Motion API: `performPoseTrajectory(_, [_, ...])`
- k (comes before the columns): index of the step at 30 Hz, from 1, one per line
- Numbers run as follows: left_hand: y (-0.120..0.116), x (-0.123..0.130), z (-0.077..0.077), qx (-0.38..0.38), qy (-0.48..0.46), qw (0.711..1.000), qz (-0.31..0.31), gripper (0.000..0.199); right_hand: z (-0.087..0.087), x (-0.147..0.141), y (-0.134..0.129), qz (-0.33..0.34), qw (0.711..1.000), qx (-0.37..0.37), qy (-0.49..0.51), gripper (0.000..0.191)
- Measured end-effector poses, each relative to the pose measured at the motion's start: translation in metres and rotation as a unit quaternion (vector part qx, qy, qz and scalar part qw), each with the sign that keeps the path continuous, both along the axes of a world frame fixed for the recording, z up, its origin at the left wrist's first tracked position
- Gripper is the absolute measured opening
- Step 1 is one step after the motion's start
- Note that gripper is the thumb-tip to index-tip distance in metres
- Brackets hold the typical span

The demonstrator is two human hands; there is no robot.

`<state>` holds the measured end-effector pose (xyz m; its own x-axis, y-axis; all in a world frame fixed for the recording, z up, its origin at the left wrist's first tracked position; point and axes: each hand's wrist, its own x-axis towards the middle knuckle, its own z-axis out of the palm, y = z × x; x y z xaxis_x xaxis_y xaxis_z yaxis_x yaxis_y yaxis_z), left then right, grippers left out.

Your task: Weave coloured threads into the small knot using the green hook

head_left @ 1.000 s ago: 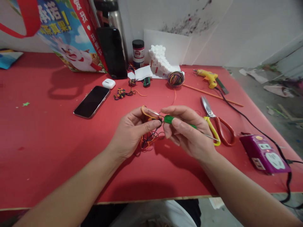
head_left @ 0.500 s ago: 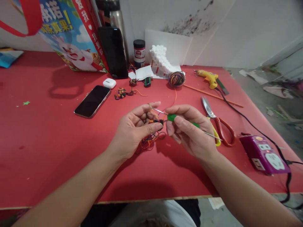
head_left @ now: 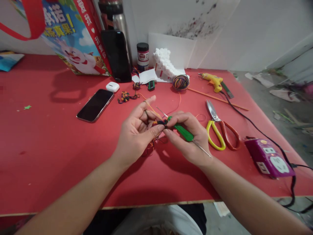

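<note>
My left hand [head_left: 137, 132] pinches a small dark and orange crocheted piece [head_left: 160, 122] between thumb and fingers, with orange yarn [head_left: 154, 110] running over its raised index finger. Against the piece's right side, my right hand [head_left: 189, 135] is closed on a crochet hook with a green handle [head_left: 184, 132]. The hook's thin metal tip points up and left, just above the piece, and its other metal end sticks out past my right palm. Loose multicoloured yarn hangs below the piece. A ball of multicoloured yarn [head_left: 181, 82] lies farther back.
Scissors [head_left: 216, 125] and a purple power socket [head_left: 270, 158] lie at the right, with a yellow glue gun [head_left: 211, 81] behind. A phone [head_left: 95, 105], a white case [head_left: 112, 86] and another crocheted piece [head_left: 125, 97] are at the left on the red table [head_left: 61, 147].
My right hand has moved left and closer to my left hand, tilting the hook more steeply. The left index finger has risen, lifting the orange yarn. The scissors' handles now show fully.
</note>
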<state>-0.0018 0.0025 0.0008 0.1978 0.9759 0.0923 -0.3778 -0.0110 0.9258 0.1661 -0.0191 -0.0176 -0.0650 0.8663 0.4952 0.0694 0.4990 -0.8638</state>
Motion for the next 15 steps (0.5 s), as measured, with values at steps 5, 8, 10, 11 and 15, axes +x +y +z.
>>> performPoseTrajectory(5, [-0.0042, -0.0001, 0.0034, 0.052, 0.039, 0.998, 0.012, 0.055, -0.0003, -0.0024, 0.0017, -0.025, 1.0, 0.018, -0.003, 0.018])
performPoseTrajectory(8, [-0.0032, 0.0, 0.0035, 0.046, 0.044, 0.998, 0.009, 0.055, 0.0013, -0.0047, 0.0011, -0.047, 0.999, 0.001, 0.001, 0.019])
performPoseTrajectory(10, [-0.0018, 0.0002, 0.0026, 0.041, 0.04, 0.998, 0.003, 0.054, 0.0026, -0.0063, 0.0004, -0.059, 0.998, -0.022, 0.008, 0.019])
performPoseTrajectory(11, [-0.0012, 0.0002, 0.0021, 0.039, 0.04, 0.998, 0.001, 0.053, 0.0033, -0.0069, 0.0001, -0.061, 0.997, -0.035, 0.014, 0.019])
performPoseTrajectory(15, [-0.0006, 0.0001, 0.0013, 0.034, 0.05, 0.998, -0.012, 0.053, 0.0058, -0.0082, -0.0005, -0.052, 0.994, -0.082, 0.045, 0.017])
